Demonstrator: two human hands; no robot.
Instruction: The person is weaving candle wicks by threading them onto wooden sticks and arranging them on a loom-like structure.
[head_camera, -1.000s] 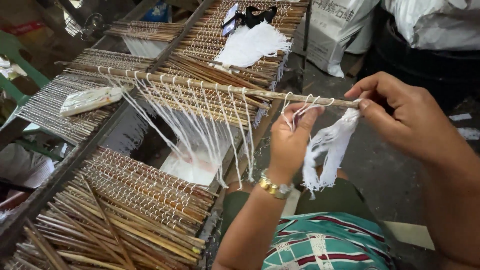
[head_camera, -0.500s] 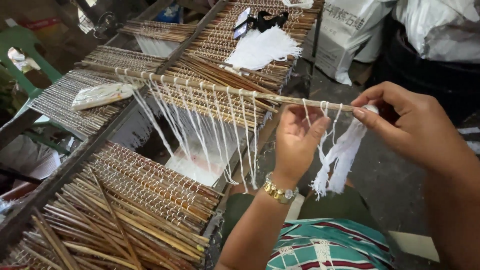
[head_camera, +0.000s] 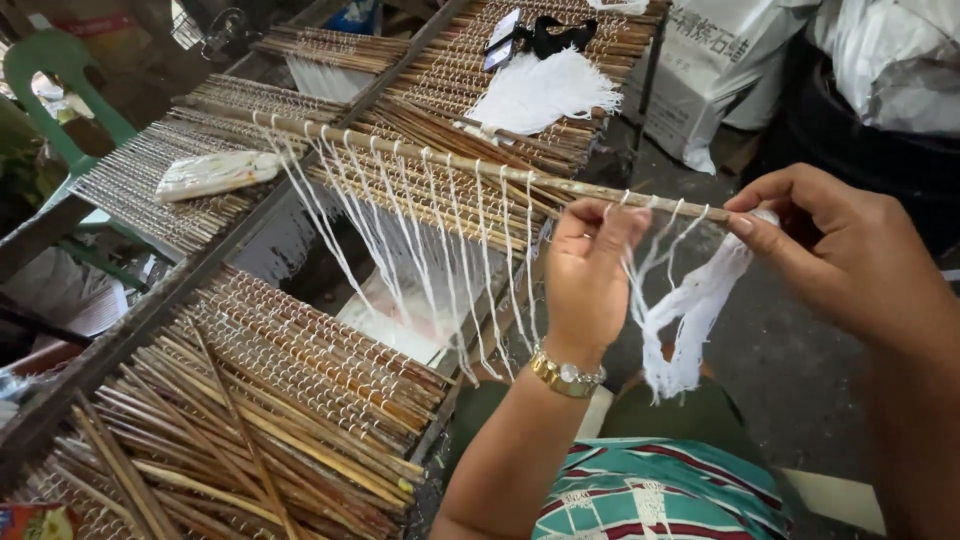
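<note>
1. 2 bare hands work at the near end of a long bamboo stick (head_camera: 480, 165) that runs slantwise from the upper left toward the right, above a wooden frame (head_camera: 150, 310).
2. The left hand (head_camera: 590, 275) is raised with its back to the camera, a gold wristwatch (head_camera: 567, 374) on the wrist. Its fingertips are pinched on the white strings (head_camera: 655, 225) just under the stick; the grip is closed on these strands.
3. The right hand (head_camera: 850, 255) sits at the stick's right end. Thumb and forefinger are pressed together there, clenched on the stick tip and the top of a white thread bundle (head_camera: 690, 315).
4. That bundle hangs down from the right hand's grip, between the 2 hands, its frayed end loose over the person's lap.
5. Short loops of string cross the stick between the 2 grips, touching both hands' fingertips.
6. Further left along the stick, many white warp threads (head_camera: 400, 250) hang in a row and slant down into the gap in the frame.
7. Mats of bound bamboo slats (head_camera: 300, 370) lie at lower left, and more (head_camera: 160, 190) at left with a pale wrapped packet (head_camera: 215, 172) resting on top.
8. At the top, another slat mat (head_camera: 460, 70) carries a white tassel of thread (head_camera: 545, 90) and a black item (head_camera: 555, 35) beside it.
9. White sacks (head_camera: 720, 70) stand on the floor at upper right, well apart from the hands.
</note>
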